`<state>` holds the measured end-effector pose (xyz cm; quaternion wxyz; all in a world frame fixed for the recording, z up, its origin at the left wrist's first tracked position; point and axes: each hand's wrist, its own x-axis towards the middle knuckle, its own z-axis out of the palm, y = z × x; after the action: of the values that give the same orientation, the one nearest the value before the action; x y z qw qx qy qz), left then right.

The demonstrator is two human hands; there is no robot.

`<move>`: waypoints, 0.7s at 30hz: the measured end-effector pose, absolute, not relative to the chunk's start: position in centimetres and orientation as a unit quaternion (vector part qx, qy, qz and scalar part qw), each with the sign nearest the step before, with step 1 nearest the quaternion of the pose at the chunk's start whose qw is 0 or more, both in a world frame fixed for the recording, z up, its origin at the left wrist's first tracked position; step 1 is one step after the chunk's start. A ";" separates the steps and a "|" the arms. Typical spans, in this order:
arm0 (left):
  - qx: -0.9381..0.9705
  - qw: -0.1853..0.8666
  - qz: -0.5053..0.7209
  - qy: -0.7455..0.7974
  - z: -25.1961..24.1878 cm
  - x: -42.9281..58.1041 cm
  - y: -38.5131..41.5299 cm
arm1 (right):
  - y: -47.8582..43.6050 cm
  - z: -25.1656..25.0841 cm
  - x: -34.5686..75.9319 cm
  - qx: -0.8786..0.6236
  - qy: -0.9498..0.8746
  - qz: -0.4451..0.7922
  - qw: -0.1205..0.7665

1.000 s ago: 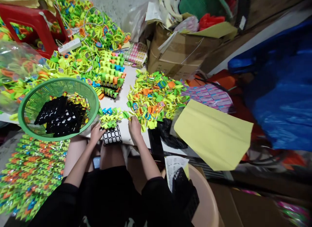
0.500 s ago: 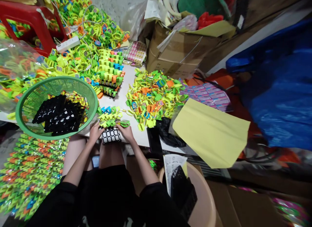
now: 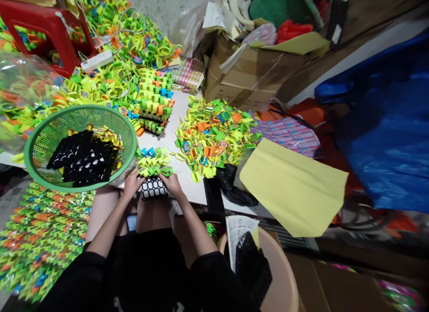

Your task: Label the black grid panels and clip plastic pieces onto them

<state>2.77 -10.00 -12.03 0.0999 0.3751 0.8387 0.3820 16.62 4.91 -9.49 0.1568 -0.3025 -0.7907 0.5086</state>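
A black tray with white cells [image 3: 153,188] lies tilted at the table's front edge, above my lap. Rows of small green, yellow and blue plastic pieces [image 3: 152,162] stand along its far part. My left hand [image 3: 133,182] grips the tray's left side, its fingertips near the pieces. At the right side, my right hand [image 3: 171,183] has its fingers closed at the tray and a green piece on its far edge. Beyond the tray stands a stack of filled trays [image 3: 156,99].
Left of my hands sits a green basket [image 3: 30,162] with black trays and small yellow pieces. A loose heap of coloured pieces [image 3: 214,137] lies to the right, near yellow paper [image 3: 295,187]. A tub [image 3: 284,276] stands below.
The view has shifted slightly, so the surroundings sit a little further right. My right hand has drawn in toward the tray, and the green piece by its fingers now sits against the rows.
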 end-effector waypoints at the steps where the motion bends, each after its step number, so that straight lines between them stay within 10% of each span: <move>1: 0.374 0.102 0.382 0.839 -12.0 2.8 -10.0 | 5.0 -9.3 16.6 -0.298 -0.812 0.480 0.147; 11: 0.366 0.116 0.385 0.839 -12.3 2.8 -10.0 | 5.4 -7.5 15.1 -0.313 -0.914 0.255 -0.032; 21: 0.363 0.115 0.392 0.837 -12.9 2.4 -9.9 | 6.9 -9.2 16.5 -0.256 -0.805 0.516 0.142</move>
<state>2.44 -9.91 -12.86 0.1145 0.3634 0.8372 0.3923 16.49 6.90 -9.24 0.1419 -0.2563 -0.8046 0.5165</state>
